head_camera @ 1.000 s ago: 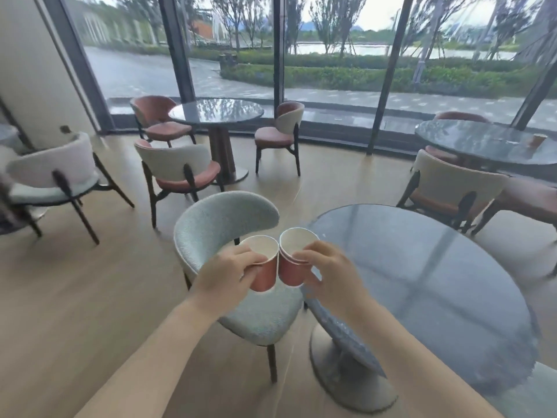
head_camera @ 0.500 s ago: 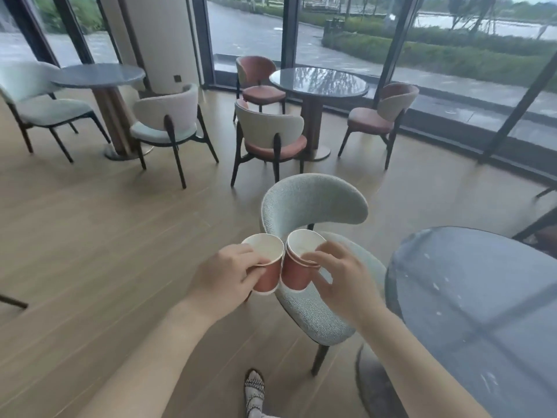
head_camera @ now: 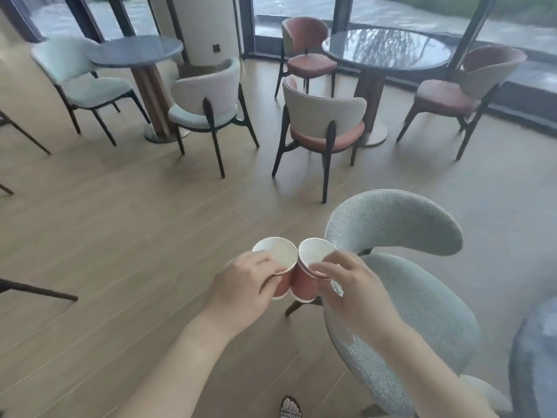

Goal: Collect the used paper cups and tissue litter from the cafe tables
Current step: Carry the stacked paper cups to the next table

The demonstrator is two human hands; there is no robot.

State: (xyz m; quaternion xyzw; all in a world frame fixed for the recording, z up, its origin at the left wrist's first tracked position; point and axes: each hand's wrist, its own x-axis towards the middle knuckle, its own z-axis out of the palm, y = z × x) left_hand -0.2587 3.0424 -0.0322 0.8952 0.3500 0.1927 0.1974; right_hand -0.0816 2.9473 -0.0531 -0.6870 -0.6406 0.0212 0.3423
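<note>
— What lies under us?

— The wooden floor (head_camera: 120, 267), and at our right the grey chair (head_camera: 391, 224).

— And our hands?

— Our left hand (head_camera: 247, 285) curls round one pink paper cup (head_camera: 275, 251). Our right hand (head_camera: 355, 294) pinches the other pink cup (head_camera: 313, 254) at its rim. We hold both in the air above the floor, their sides touching, mouths toward us.

A pale wood-plank floor (head_camera: 120, 236) runs to tall dark-framed windows (head_camera: 391, 10), and grey daylight falls in past a white column (head_camera: 205, 22). A round grey table (head_camera: 134, 51) stands at the left and a glossy dark table (head_camera: 385, 48) by the glass, both among padded chairs. A pink-seated chair (head_camera: 325, 116) sits beside the dark one and a pale green chair (head_camera: 391, 224) is nearest.
</note>
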